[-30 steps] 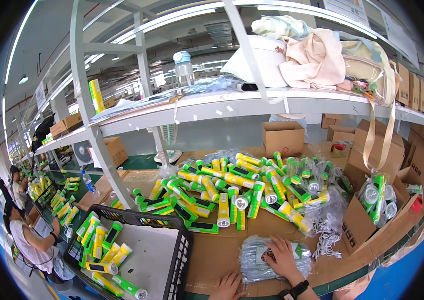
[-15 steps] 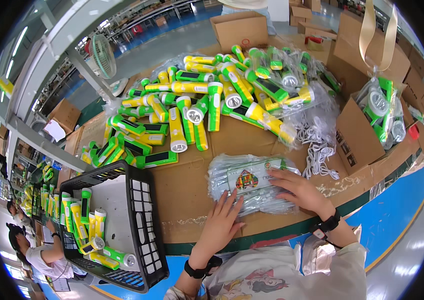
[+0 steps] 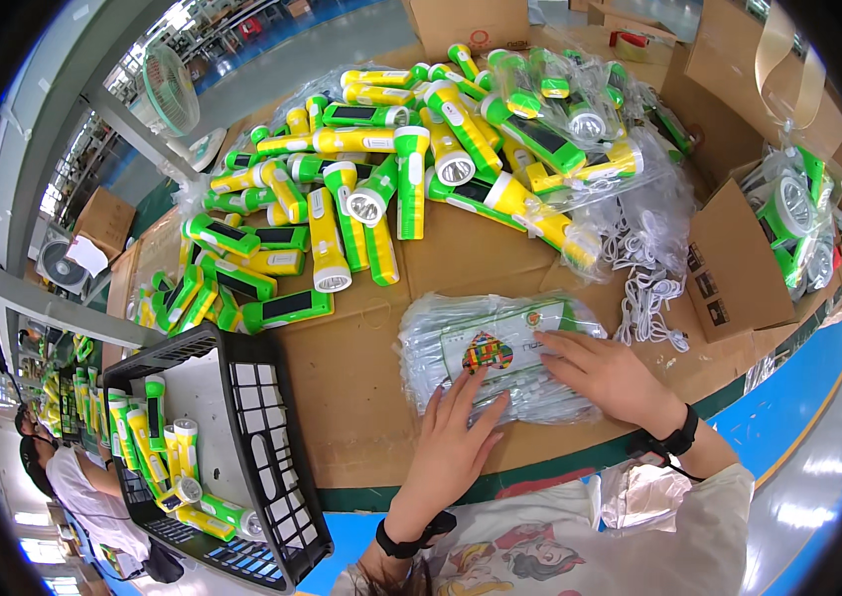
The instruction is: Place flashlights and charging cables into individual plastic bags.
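A stack of clear plastic bags point(image 3: 421, 348) with a printed green and white panel lies on the cardboard-covered bench in front of me. My left hand point(image 3: 449, 437) rests on its near left edge, fingers stretched and spread. Across its right side lies my right hand point(image 3: 612, 377), fingers extended flat on the plastic. Neither hand grasps anything that I can see. Just beyond is a heap of yellow and green flashlights point(image 3: 327, 243), some with solar panels, a few of them wrapped in plastic.
At left stands a black plastic crate point(image 3: 277, 447) holding several flashlights. White cables point(image 3: 651, 308) lie coiled right of the bags, beside an open cardboard box point(image 3: 739, 263) of bagged flashlights. A grey metal post point(image 3: 133, 129) rises at the left. A person point(image 3: 93, 497) sits beyond the crate.
My view has shifted, so the bench things sit a little differently in the picture. My left fingers reach slightly further onto the printed panel; both hands stay on the bags.
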A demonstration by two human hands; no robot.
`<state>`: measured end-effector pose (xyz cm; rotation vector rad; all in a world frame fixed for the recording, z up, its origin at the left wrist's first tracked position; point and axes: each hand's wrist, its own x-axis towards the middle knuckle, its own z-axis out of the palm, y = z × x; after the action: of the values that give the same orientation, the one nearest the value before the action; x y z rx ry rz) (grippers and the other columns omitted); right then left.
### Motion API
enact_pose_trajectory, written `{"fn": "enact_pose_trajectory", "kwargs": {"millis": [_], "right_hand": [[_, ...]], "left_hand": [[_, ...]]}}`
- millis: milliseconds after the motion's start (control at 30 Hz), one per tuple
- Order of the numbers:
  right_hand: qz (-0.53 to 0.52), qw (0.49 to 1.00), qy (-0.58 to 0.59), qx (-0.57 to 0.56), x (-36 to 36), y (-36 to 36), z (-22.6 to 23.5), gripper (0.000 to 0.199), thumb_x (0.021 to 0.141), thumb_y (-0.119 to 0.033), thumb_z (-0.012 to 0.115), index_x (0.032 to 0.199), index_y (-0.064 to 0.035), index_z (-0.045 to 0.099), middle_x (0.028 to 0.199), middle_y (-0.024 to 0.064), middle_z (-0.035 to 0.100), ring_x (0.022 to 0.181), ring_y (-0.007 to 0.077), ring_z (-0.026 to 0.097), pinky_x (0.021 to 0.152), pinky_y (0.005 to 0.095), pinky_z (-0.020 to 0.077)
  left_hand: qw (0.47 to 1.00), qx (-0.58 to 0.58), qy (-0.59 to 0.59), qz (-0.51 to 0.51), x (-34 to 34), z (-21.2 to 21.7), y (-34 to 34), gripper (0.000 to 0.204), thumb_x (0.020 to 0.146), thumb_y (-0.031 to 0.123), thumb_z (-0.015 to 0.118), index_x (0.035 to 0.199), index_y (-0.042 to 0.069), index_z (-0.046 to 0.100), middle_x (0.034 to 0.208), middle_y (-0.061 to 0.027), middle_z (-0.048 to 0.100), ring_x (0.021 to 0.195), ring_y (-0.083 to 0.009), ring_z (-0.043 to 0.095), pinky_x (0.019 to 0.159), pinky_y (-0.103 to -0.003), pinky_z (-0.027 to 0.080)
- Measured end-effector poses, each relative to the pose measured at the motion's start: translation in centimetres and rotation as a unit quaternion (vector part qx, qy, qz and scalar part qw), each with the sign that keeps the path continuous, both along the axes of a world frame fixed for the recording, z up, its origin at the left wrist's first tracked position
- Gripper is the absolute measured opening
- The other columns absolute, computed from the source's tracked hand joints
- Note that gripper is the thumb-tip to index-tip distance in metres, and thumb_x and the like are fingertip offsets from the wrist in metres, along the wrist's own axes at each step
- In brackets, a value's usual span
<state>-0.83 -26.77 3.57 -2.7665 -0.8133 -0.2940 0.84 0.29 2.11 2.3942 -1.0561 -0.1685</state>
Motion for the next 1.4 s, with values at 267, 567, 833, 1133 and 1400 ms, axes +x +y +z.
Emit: {"fn": "enact_pose_trajectory", "kwargs": {"millis": [267,567,833,1133,1400], "right_hand": [[-0.03,0.999,-0.008,-0.022,1.1,1.5,0.6,0.032,0.079,-0.01,0.062,0.109,-0.0026,0.061,0.125,0.012,0.061,0.106,0.0255,0.065,0.079,0.0362,0.0565],[-0.003,1.0,0.01,0.024,2.6,1.4,1.7,0.019,0.074,-0.009,0.064,0.093,-0.0057,0.062,0.109,0.0077,0.063,0.095,0.0243,0.066,0.076,0.0351,0.0562],[0.04,0.996,-0.074,-0.029,3.7,3.1,2.5,0.02,0.075,-0.01,0.065,0.094,-0.006,0.062,0.102,0.0071,0.065,0.093,0.0252,0.067,0.085,0.0394,0.0561],[0.194,0.965,-0.176,-0.024,4.9,8.9,7.1,0.017,0.076,-0.014,0.067,0.091,-0.0068,0.064,0.1,0.0054,0.066,0.095,0.0202,0.066,0.093,0.0359,0.0523],[0.208,0.977,0.002,0.043,4.7,6.1,8.2,0.016,0.075,-0.016,0.066,0.09,-0.011,0.061,0.094,0.0023,0.066,0.085,0.0219,0.065,0.07,0.034,0.052]], "left_hand": [[0.999,0.019,-0.016,-0.023,0.7,-1.2,-2.0,0.057,0.089,0.018,0.067,0.141,0.009,0.047,0.159,-0.0104,0.032,0.145,-0.034,0.032,0.116,-0.06,0.022],[0.987,-0.144,0.074,0.008,2.1,-1.3,-1.1,0.045,0.093,0.015,0.064,0.134,0.006,0.048,0.138,-0.0106,0.057,0.131,-0.0273,0.051,0.115,-0.053,0.028],[0.982,-0.182,0.008,0.04,1.8,0.1,-1.2,0.053,0.091,0.015,0.066,0.14,0.005,0.047,0.122,-0.0139,0.063,0.111,-0.0332,0.059,0.1,-0.045,0.043],[0.951,-0.248,-0.137,0.122,1.7,2.4,1.5,0.025,0.081,0.012,0.072,0.105,0.004,0.067,0.097,-0.007,0.068,0.086,-0.0258,0.065,0.086,-0.039,0.05],[0.959,-0.143,-0.202,0.136,-0.1,3.1,6.3,0.019,0.078,0.019,0.076,0.093,0.01,0.068,0.089,-0.0006,0.068,0.081,-0.019,0.064,0.088,-0.038,0.05]]}}
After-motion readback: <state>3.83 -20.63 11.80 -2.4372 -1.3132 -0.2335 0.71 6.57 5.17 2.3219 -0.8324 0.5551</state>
